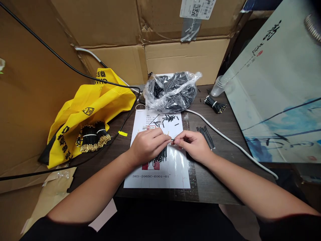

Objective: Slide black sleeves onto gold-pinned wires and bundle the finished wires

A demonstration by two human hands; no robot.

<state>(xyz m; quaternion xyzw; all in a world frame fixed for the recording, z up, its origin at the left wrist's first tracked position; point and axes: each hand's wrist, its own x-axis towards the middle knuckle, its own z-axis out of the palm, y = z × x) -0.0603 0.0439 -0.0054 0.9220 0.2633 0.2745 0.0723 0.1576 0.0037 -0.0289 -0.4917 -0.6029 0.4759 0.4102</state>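
Above a printed sheet (160, 180), my left hand (150, 144) and my right hand (194, 144) meet fingertip to fingertip. Both are closed in a pinch on a short, thin black wire (173, 140) with a shiny end. Most of it is hidden by the fingers. Under my left hand lies a row of black wires (162, 155) with gold-coloured ends, partly covered. Just beyond the fingers, short black tube pieces (169, 118) are scattered on the sheet. Several black wires (206, 137) lie side by side to the right of my right hand.
A clear plastic bag (173, 92) full of black pieces stands behind the sheet. Tied wire bundles (91, 139) rest on a yellow bag (75, 110) at left. Another bundle (215, 104) lies near clear cups (218, 86). A white cable (233, 137) crosses the right side; cardboard (185, 60) stands behind.
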